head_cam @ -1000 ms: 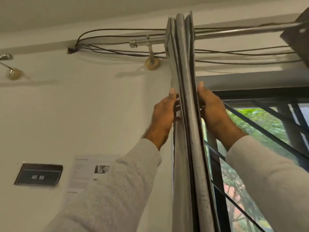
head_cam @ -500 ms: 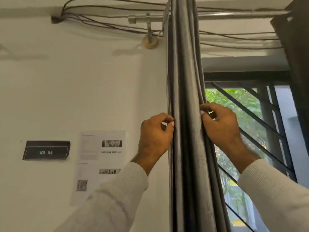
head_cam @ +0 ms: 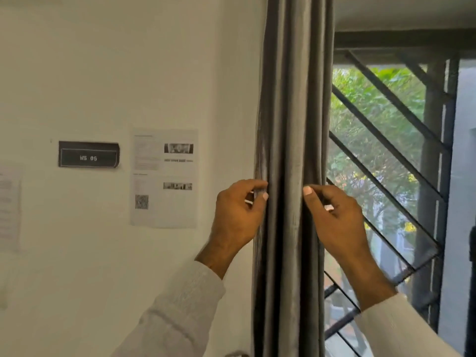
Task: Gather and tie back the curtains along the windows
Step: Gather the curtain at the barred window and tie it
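Left hand (head_cam: 238, 217) and right hand (head_cam: 337, 220) each pinch an outer fold of the gathered grey curtain (head_cam: 293, 124)

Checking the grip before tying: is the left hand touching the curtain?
Touching. The head view shows the left hand pinching the gathered curtain's left edge fold.

landmark: I take the white printed sheet (head_cam: 164, 177) taped on the wall (head_cam: 103, 73)
sign: black plate (head_cam: 88, 157) reading "WS 05", just left of the sheet
second paper: pale page (head_cam: 9, 210) well left of it, cut by the frame edge
QR code: I see one (head_cam: 141, 202) low on the sheet's left half
grille: dark diagonal bars (head_cam: 386, 150) far right of it, green foliage (head_cam: 371, 104) behind
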Tool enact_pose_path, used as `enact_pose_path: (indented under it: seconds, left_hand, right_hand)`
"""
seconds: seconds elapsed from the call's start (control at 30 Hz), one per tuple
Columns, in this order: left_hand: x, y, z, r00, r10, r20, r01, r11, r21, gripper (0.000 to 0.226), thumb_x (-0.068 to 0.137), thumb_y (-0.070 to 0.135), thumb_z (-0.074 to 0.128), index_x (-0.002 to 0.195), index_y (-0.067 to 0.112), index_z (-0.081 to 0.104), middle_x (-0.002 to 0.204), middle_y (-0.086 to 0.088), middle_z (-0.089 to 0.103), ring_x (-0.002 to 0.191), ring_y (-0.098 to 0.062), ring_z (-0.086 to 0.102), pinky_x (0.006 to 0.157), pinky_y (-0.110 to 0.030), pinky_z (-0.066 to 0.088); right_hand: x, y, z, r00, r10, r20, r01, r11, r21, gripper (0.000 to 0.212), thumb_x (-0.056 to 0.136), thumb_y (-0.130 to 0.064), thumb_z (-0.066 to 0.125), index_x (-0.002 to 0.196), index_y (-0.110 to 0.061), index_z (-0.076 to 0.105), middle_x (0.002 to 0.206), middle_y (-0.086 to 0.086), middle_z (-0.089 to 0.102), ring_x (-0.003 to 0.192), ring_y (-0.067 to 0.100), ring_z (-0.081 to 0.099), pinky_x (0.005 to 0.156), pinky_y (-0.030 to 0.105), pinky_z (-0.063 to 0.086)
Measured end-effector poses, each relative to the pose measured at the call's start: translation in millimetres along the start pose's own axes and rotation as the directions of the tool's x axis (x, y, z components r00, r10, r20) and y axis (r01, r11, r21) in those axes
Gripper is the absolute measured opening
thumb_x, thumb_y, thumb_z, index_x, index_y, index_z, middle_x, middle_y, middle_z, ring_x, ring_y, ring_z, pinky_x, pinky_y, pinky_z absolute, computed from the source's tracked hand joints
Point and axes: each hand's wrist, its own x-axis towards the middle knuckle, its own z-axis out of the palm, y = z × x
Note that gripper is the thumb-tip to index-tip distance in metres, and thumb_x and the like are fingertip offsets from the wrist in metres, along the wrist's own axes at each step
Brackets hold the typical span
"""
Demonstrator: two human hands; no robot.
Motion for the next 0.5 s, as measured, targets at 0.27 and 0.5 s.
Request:
enact_pose_path:
  seconds: [0.27, 0.5]
  left_hand:
    - [-89.3, -34.2, 23.9, 0.984, -0.144, 0.101, 0.137, 0.987, 0.079, 0.035, 0.096, 0.052, 0.066, 0.108, 0.021, 0.079, 0.097, 0.009, 0.074, 0.086, -0.007, 0.069, 0.076, -0.037, 0.061]
    - [-151.7, -54.4, 29.9, 0.948, -0.271, 0.165, 0.21, 0.926, 0.313, 0.037, 0.085, 0.055, 0.063, 0.087, 0.02, 0.073, 0.084, 0.009, 0.055, 0.07, -0.017, 0.061, 0.061, -0.03, 0.053]
  right_hand:
    - [-85.9, 43.4, -0.1, 0.99, 0.097, 0.101, -0.094, 0.995, -0.033, 0.053, 0.09, -0.072, 0.062, 0.107, -0.024, 0.078, 0.093, -0.009, 0.063, 0.091, 0.008, 0.066, 0.074, 0.013, 0.049]
    - [-160.8, 67.3, -0.4, 0.96, 0.182, 0.213, -0.158, 0.98, -0.125, 0.075, 0.081, -0.074, 0.07, 0.136, -0.022, 0.068, 0.124, -0.005, 0.059, 0.116, 0.006, 0.061, 0.098, 0.021, 0.052]
